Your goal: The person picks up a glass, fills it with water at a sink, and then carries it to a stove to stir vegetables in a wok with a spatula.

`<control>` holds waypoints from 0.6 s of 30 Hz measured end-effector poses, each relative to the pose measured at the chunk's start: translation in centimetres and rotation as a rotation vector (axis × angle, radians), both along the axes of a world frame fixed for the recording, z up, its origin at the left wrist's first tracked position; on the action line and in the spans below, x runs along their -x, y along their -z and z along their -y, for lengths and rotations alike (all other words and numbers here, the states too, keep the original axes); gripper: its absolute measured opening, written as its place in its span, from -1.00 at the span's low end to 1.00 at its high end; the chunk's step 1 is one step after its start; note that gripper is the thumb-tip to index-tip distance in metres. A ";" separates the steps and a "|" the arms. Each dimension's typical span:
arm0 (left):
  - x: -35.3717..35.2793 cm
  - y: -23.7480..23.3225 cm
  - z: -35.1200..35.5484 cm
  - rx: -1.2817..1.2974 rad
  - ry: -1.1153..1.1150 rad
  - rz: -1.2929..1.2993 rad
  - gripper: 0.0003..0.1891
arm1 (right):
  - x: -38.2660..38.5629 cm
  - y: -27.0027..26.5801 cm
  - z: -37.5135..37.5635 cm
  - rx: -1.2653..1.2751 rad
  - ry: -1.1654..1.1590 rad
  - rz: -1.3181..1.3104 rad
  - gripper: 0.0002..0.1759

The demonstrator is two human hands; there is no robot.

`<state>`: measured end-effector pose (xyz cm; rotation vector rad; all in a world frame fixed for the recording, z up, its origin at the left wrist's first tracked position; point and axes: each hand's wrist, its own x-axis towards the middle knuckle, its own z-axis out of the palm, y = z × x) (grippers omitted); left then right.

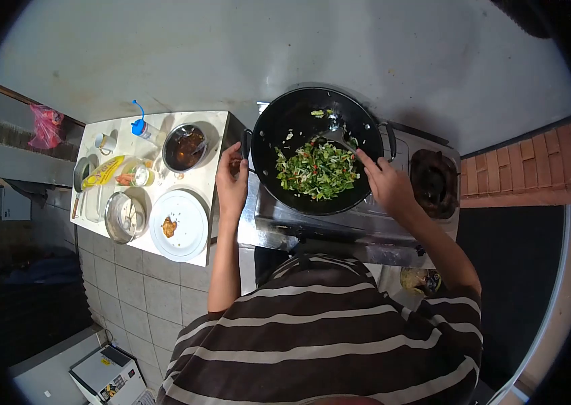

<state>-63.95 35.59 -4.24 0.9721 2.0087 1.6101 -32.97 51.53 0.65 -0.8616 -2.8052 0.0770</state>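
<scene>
A black wok (292, 121) sits on the left burner of a steel stove (366, 226), filled with chopped green vegetables and red bits (317, 170). My left hand (232, 181) grips the wok's left handle. My right hand (387, 185) holds a metal spatula (335, 138) whose blade lies in the food near the wok's far side.
The stove's right burner (434, 179) is bare. Left of the stove, a white counter (204, 125) carries a white plate with a small food piece (179, 225), a metal bowl of dark sauce (185, 148), a blue-capped bottle (145, 129), a yellow packet (103, 171) and a steel pot (125, 217).
</scene>
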 end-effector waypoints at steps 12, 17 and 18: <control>-0.2 0.3 -0.1 -0.023 -0.029 -0.012 -0.62 | 1.1 -0.4 -0.7 0.001 0.015 0.047 -0.23; -0.2 0.6 0.1 -0.002 -0.037 -0.034 -0.62 | 1.0 0.0 -0.6 -0.042 -0.065 -0.022 -0.21; -0.3 0.6 0.0 -0.006 -0.036 -0.030 -0.62 | 1.1 0.2 -0.6 -0.037 -0.069 -0.008 -0.22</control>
